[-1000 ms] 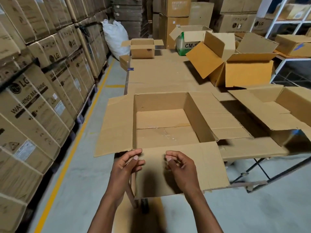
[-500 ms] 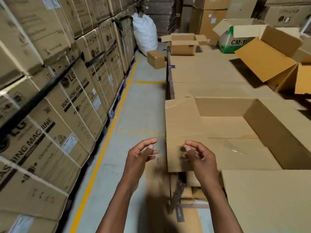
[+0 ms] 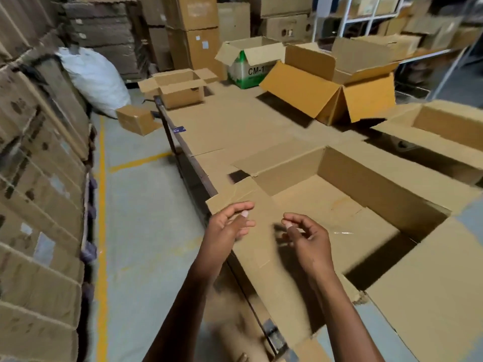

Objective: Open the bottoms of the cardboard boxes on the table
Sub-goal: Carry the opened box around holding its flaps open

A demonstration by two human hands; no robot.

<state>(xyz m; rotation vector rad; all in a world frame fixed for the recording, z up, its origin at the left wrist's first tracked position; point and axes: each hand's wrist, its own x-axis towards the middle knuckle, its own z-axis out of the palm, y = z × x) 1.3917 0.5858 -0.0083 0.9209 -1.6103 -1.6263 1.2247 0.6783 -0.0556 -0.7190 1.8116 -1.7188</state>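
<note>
Cardboard covers nearly everything. On the table (image 3: pixel 235 126), itself laid over with flat sheets, the nearest box (image 3: pixel 352 178) sits open at the top with its flaps spread; its bottom flaps lie closed inside, with a glint of clear tape across them. Both hands hover above its near left flap. The left hand (image 3: pixel 224 231) has loosely curled fingers, thumb close to the fingertips, with nothing in it. The right hand (image 3: pixel 308 239) is the same, thumb and forefinger nearly meeting; whether they pinch anything is unclear through the blur.

Farther back, an orange-brown box (image 3: pixel 337 90) leans with flaps splayed, and a small box (image 3: pixel 180 87) stands open near the table's far left corner. Behind them a green and white box (image 3: pixel 248 66) reads "CM-1". Another open box (image 3: pixel 444 126) sits at the right edge.

Off the table, a white sack (image 3: pixel 96 77) leans on stacked cartons (image 3: pixel 39 192) at left; their printing is too blurred to read. A little closed box (image 3: pixel 136 118) rests on the floor beside a yellow line (image 3: pixel 101 231).
</note>
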